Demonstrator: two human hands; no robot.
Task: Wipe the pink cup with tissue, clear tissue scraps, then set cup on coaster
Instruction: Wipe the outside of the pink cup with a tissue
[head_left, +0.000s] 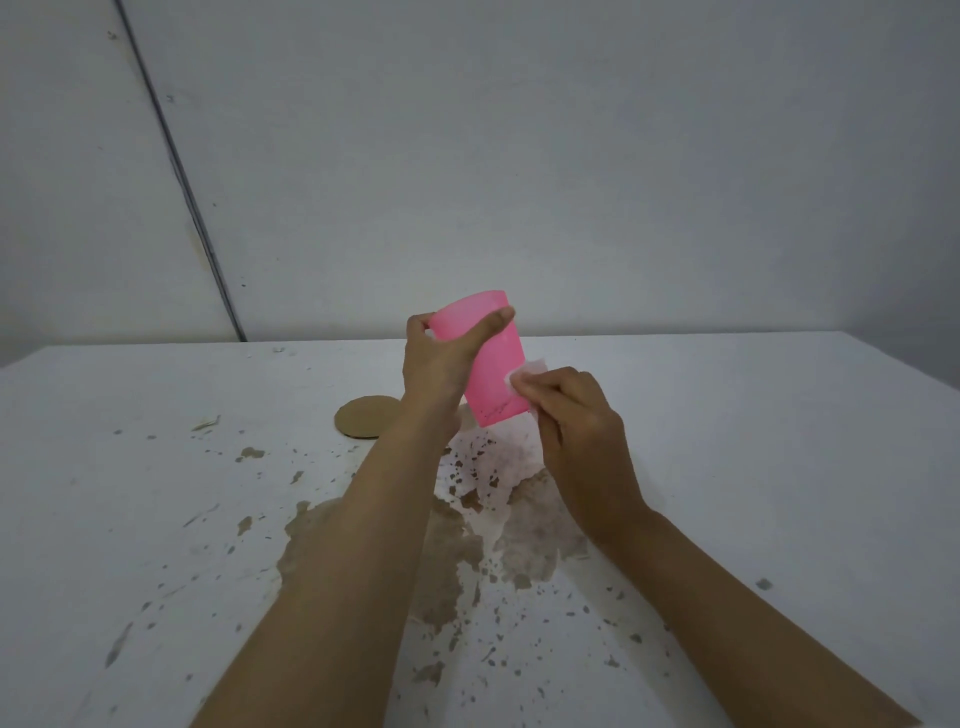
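Observation:
My left hand (441, 358) holds the pink cup (493, 364) in the air above the table, thumb across its upper end and fingers behind it. The cup is tilted, with dark specks near its lower end. My right hand (576, 415) pinches a small white tissue (524, 375) and presses it against the cup's right side. A round brown coaster (363, 418) lies flat on the table just left of and below the cup, partly hidden by my left wrist.
The white table (779, 441) has chipped brown patches (519, 545) in front of me under my forearms. A small pale scrap (205, 423) lies on the left. A grey wall (519, 156) rises close behind the table's far edge.

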